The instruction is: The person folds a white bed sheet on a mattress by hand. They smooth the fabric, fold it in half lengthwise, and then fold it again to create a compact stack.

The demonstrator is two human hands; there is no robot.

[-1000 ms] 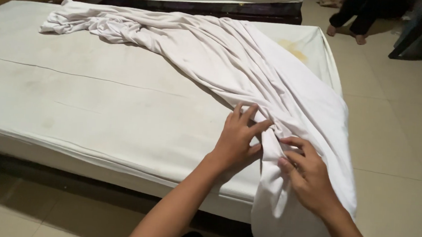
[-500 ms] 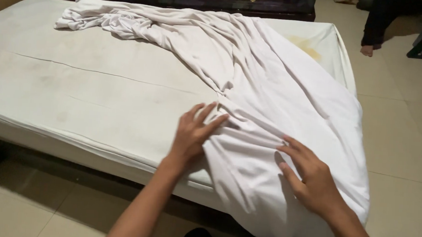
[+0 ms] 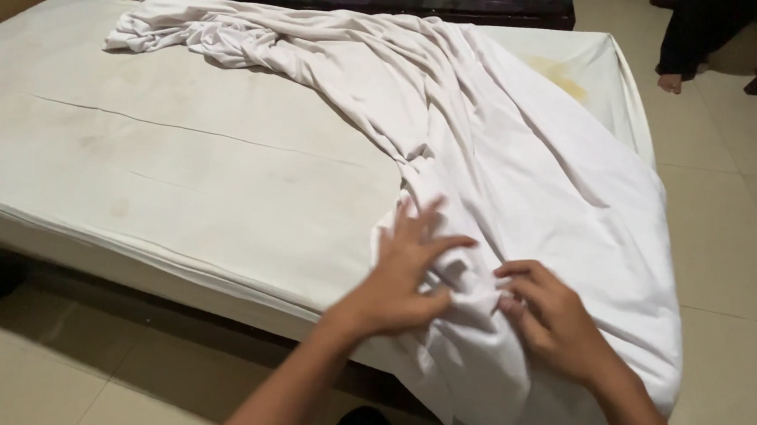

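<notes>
Soft, crumpled white bedsheet [image 3: 524,169] — left hand [image 3: 405,272] now splayed flat, right hand [image 3: 549,318] pinching folds — on the bare mattress [image 3: 133,160].

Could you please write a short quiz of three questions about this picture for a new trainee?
1. True or false: both hands rest on the white sheet.
2. Which hand has its fingers spread wide? A) left hand B) right hand
3. Fill in: the sheet hangs over the mattress edge toward the tiled ____.

Key: 1 true; 2 A; 3 floor.
</notes>
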